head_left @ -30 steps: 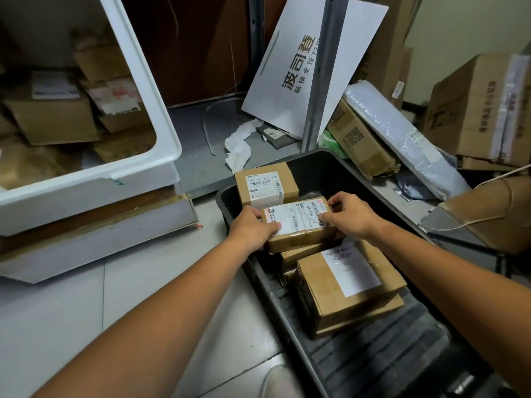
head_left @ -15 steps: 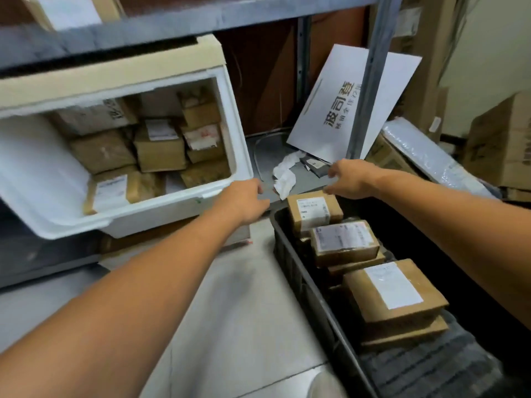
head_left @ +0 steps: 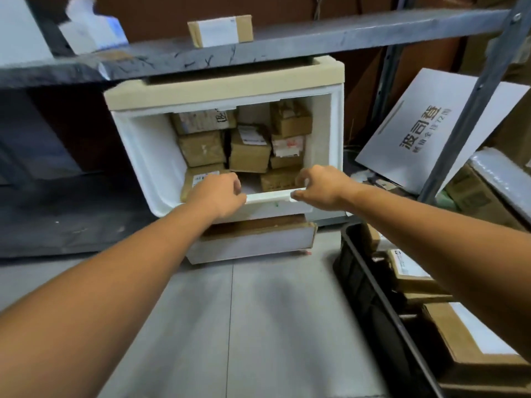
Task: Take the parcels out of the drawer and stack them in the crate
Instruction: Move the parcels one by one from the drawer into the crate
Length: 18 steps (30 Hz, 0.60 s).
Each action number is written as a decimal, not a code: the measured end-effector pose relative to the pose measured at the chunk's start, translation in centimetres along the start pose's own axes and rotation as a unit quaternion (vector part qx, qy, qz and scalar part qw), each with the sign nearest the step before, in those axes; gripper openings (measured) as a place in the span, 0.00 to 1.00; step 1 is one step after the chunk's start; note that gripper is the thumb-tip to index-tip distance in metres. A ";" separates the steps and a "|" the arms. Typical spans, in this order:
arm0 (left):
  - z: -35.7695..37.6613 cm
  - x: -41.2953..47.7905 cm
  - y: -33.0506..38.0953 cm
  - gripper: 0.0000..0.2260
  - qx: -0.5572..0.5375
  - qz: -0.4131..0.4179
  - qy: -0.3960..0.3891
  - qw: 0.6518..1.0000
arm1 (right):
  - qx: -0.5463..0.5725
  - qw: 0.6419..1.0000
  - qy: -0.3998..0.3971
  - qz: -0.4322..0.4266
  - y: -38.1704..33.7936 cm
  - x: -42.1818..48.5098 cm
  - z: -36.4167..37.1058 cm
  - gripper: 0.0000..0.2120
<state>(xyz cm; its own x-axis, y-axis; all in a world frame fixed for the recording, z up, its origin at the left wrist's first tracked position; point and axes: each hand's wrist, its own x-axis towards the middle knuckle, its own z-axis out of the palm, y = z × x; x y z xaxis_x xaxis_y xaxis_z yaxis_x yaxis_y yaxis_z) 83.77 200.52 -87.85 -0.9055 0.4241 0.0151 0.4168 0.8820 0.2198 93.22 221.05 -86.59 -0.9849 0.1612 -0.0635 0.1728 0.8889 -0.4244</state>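
Head view: both hands on the front lip of the white plastic drawer [head_left: 268, 195], which is tipped open just under the scuffed grey shelf board [head_left: 316, 35]. My left hand [head_left: 218, 193] curls over the lip; fingertips are blurred, so probably gripping. My right hand [head_left: 321, 186] pinches the lip, thumb below. Square-edged brown cardboard parcels [head_left: 250, 152] are packed tight inside, close behind my knuckles. The black ribbed plastic crate [head_left: 365, 280] sits to the right with labelled boxes [head_left: 442, 334] stacked in it. Smooth grey floor tiles [head_left: 258, 311] lie between drawer and crate.
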 end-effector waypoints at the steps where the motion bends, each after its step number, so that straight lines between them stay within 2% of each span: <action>1: -0.2 0.2 -1.0 0.12 0.000 -0.007 0.004 1.000 | 0.008 1.000 0.002 -0.006 -0.7 0.6 0.6 0.18; 3: -0.4 0.6 -2.8 0.11 -0.004 -0.018 0.009 1.000 | 0.021 1.000 0.006 -0.009 -1.6 1.7 1.6 0.17; 10: -0.2 3.3 -6.5 0.16 -0.004 -0.016 0.020 1.000 | 0.052 0.998 0.036 0.004 -2.5 6.0 4.2 0.14; 14: 0.2 5.3 -7.0 0.13 0.008 -0.007 0.027 1.000 | 0.046 0.996 0.079 0.004 -2.3 8.4 4.8 0.12; 18: 0.3 7.6 -6.8 0.11 0.036 0.011 0.038 0.999 | 0.052 0.995 0.087 0.012 -1.7 10.8 5.2 0.09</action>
<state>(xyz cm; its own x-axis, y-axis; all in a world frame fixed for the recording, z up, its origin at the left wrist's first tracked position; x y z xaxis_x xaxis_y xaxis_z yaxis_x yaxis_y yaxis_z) 74.13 197.83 -89.53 -0.8981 0.4293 0.0948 0.4392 0.8861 0.1478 82.26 219.04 -91.30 -0.9622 0.2606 0.0789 0.1843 0.8367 -0.5157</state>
